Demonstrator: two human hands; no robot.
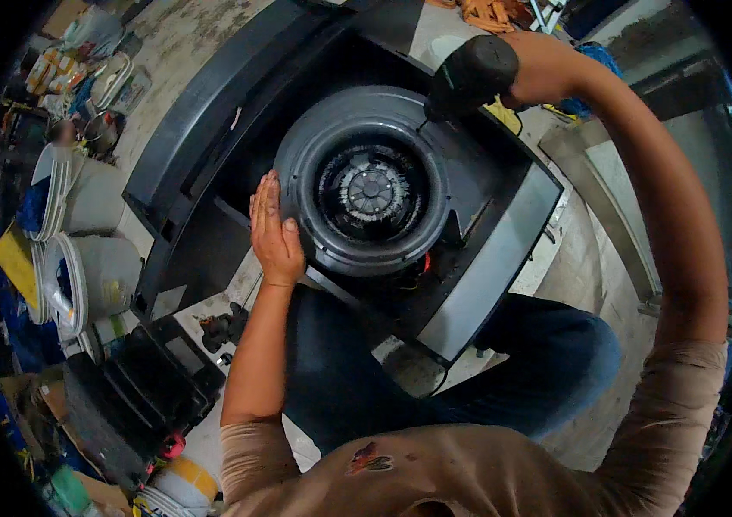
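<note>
In my right hand (545, 67) is a dark cordless drill (474, 74), my fingers wrapped round its grip. Its thin bit slants down to the upper right rim of a round black fan inlet ring (307, 164); whether it sits on a screw is too small to tell. My left hand (278, 237) lies flat along the ring's left side, fingers stretched and together, holding nothing. Deep inside the ring shows a dusty fan hub (370, 191). The ring sits within a large dark housing (211, 142) with a grey panel (491, 267) on its right side.
White buckets (99, 271) and a black case (129, 396) stand on the left. Plastic containers and bags (94, 43) clutter the upper left. A dark tool (226, 327) lies near my left forearm. My crossed legs (340, 345) are close below the housing. Orange material (486, 13) lies at the top.
</note>
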